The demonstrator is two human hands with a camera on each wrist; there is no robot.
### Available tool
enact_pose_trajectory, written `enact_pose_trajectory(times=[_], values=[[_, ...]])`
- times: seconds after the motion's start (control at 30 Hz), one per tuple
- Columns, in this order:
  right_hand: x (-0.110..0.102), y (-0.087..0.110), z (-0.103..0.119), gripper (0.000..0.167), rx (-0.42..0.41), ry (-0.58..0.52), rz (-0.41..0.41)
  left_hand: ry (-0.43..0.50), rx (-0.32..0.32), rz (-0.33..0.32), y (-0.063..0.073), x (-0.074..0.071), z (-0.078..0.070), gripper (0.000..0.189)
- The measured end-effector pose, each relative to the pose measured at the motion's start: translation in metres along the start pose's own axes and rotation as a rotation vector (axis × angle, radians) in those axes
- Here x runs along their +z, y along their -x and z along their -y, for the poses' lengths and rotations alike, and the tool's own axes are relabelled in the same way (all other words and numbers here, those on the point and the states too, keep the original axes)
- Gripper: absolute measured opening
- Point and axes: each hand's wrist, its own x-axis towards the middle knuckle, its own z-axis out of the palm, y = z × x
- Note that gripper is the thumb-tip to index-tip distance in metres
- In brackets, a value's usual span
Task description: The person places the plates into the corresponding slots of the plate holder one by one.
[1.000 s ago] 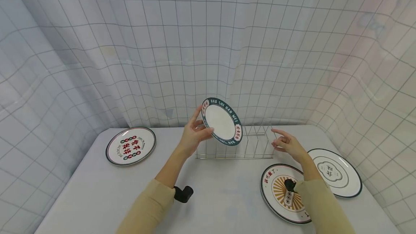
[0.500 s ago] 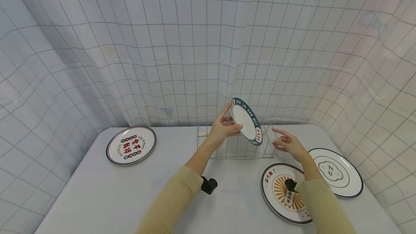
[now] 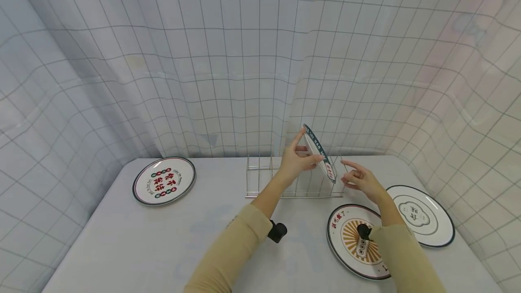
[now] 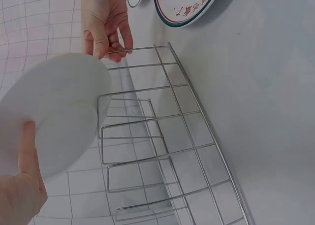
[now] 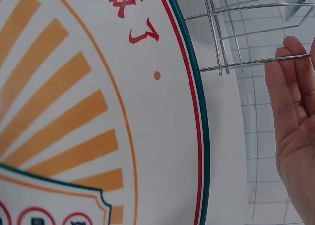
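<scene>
1. Green lettered trim rings the white plate (image 3: 319, 149) in your left hand (image 3: 296, 161), which grips it by the edge, thumb on the front face and a finger against the pale underside.
2. The plate tilts steeply, nearly edge-on to your head camera, over the right part of the wire rack (image 3: 295, 197); whether its lower edge touches the wires, you cannot tell.
3. At the rack's right end, your right hand (image 3: 360, 181) holds the end wire lightly between thumb and fingers, index finger extended.
4. Nearest your right forearm lies a sunburst plate (image 3: 352, 236) in orange and white, partly covered by your tan sleeve (image 3: 400, 257).
5. Beyond it, by the table's right edge, sits a dark-rimmed plate (image 3: 429, 223) with a grey emblem.
6. Well apart, on your left, a red-lettered plate (image 3: 164, 182) lies flat on the white table (image 3: 142, 248), before a grid-patterned curtain (image 3: 260, 58).
</scene>
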Motion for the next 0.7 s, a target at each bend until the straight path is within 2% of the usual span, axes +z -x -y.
enact_pose_trajectory(times=[0.2,0.33,0.43,0.7], values=[[0.001,0.001,0.001,0.056,0.003,0.002,-0.002,-0.082,0.073,0.009,0.0,0.007,0.002,0.088],[0.001,0.001,0.002,0.056,-0.002,-0.021,0.004,-0.111,0.095,0.034,0.0,0.016,0.003,0.084],[0.001,0.001,0.002,0.055,-0.004,-0.041,0.014,-0.141,0.104,0.023,0.0,0.023,0.005,0.083],[0.001,0.001,0.001,0.056,-0.001,-0.024,0.014,-0.281,0.147,-0.021,0.0,0.039,0.026,0.078]])
